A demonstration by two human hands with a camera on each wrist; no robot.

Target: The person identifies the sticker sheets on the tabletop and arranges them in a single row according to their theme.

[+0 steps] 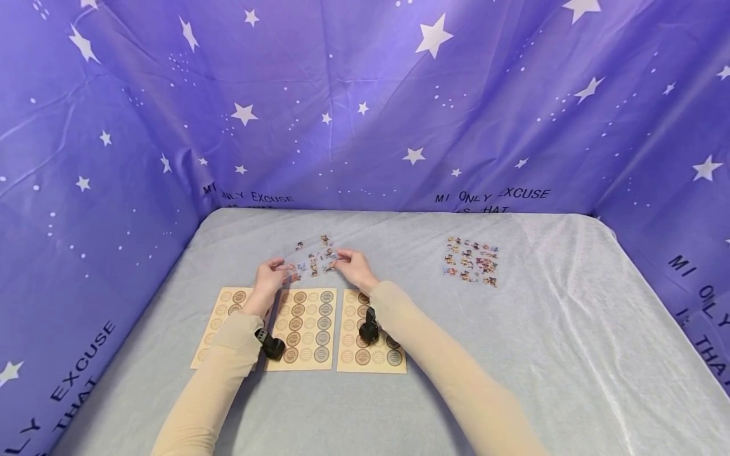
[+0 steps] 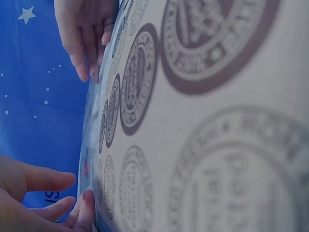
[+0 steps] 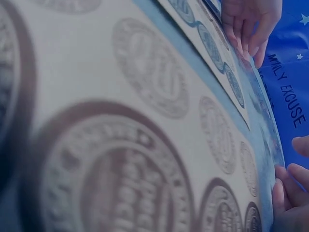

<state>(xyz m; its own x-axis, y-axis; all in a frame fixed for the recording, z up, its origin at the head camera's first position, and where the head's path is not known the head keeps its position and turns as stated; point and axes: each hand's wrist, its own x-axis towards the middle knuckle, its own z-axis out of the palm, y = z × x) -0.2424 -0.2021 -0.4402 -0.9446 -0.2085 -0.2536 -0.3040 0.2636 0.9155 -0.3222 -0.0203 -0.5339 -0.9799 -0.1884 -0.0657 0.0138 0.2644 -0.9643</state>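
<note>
A clear sticker sheet with small colourful figures (image 1: 313, 263) lies between the two hands, set askew on the table. My left hand (image 1: 270, 276) is at its left edge, fingertips right at the figures. At the right edge my right hand (image 1: 356, 270) reaches in with its fingertips over the border. In the left wrist view, the thumb of the left hand (image 2: 41, 195) stands apart from its fingers. The right wrist view likewise shows the right hand (image 3: 293, 193) with thumb and fingers apart.
Three cream sheets of round label stickers lie in a row nearer the body: a left one (image 1: 212, 329), a middle one (image 1: 308, 329) and a right one (image 1: 349, 335), partly under the forearms. Another clear figure sticker sheet (image 1: 470, 261) lies right. A purple starry curtain (image 1: 365, 139) surrounds the table.
</note>
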